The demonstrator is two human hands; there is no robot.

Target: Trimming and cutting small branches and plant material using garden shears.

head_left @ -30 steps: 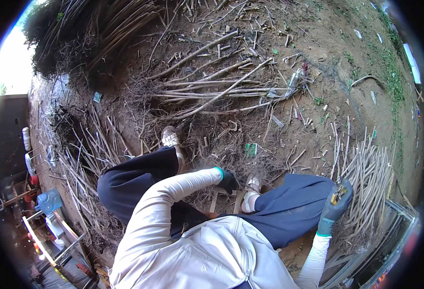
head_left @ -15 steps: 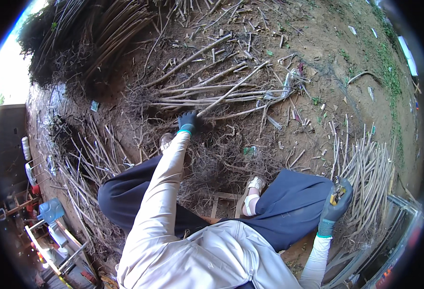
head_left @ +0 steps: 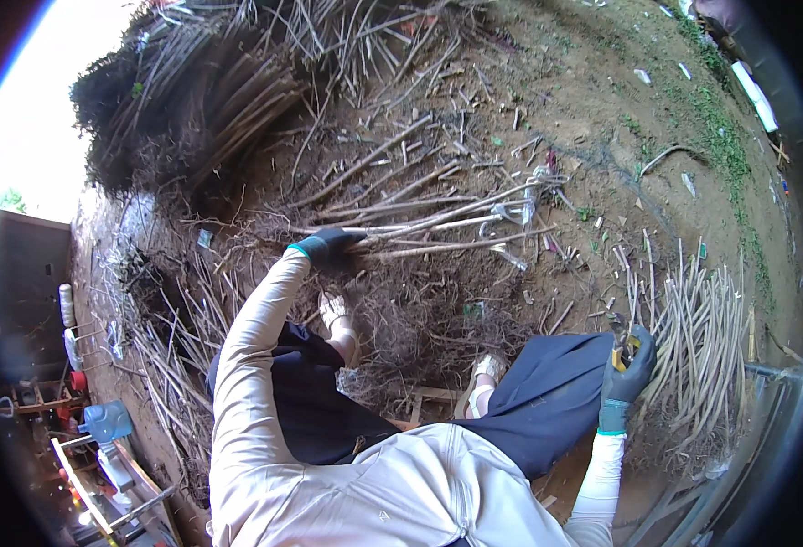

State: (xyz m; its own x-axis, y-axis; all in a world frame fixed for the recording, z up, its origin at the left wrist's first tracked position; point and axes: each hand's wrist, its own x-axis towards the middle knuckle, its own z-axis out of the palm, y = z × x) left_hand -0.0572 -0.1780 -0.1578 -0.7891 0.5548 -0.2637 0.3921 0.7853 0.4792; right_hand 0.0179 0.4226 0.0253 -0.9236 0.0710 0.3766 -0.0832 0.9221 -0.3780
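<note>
My left hand (head_left: 330,250), in a dark glove with a teal cuff, is closed round the root end of a few thin woody stems (head_left: 438,222). Their tangled roots stick out to the left of the glove, and their far ends reach right toward some clear plastic scraps (head_left: 513,213). Which stems are actually in the grip is partly hidden by the fingers. Above my right knee, my gloved right hand (head_left: 632,369) holds pruning shears (head_left: 621,348) with yellow handles, blades pointing up and away from the stems.
A large heap of rooted stems (head_left: 201,100) lies at the far left. Another bundle (head_left: 698,337) stands right of my right hand, and more stems (head_left: 178,351) lie at the left. Matted roots (head_left: 410,337) cover the ground between my feet. A blue plastic container (head_left: 108,421) stands lower left.
My left hand has moved left and slightly nearer, along with the stems it grips. My right hand with the shears has shifted a little left. My left leg has straightened outward less, its foot showing more.
</note>
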